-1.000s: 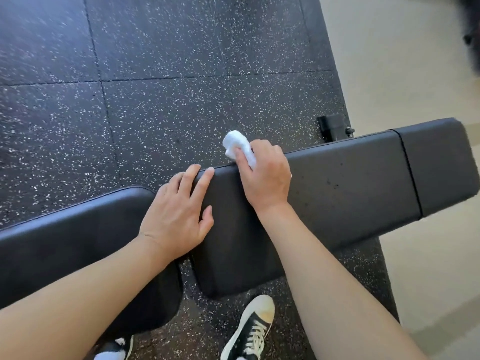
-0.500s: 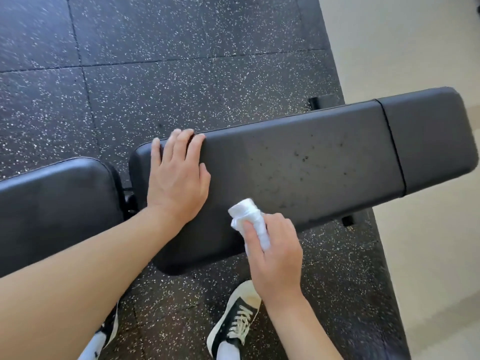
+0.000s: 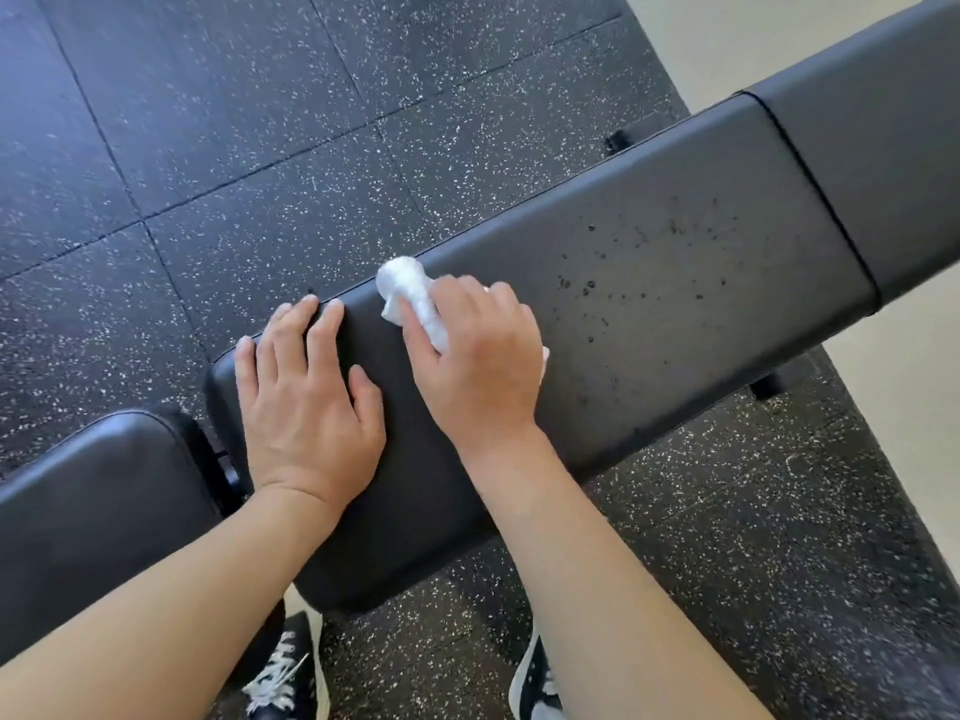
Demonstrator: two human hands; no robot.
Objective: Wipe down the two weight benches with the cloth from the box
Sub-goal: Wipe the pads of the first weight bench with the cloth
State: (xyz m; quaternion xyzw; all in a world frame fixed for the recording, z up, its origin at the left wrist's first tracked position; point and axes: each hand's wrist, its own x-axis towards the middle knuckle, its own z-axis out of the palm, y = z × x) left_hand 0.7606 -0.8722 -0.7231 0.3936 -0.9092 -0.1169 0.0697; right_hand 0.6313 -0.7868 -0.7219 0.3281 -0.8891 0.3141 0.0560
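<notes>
Right hand (image 3: 475, 356) curls round white cloth (image 3: 410, 298), pressing it on long black bench pad (image 3: 675, 324) near far edge. Left hand (image 3: 306, 402) flat, fingers straight, holds pad steady. Dark specks (image 3: 592, 285) wait further right (not wiped yet, I think). Second bench not seen. Job early.

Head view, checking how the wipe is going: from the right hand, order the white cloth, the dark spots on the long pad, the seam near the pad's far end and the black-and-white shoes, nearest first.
1. White crumpled cloth, held in the right hand.
2. Dark spots, just right of it.
3. Black-and-white shoes and stitched seam: too close to call.
</notes>
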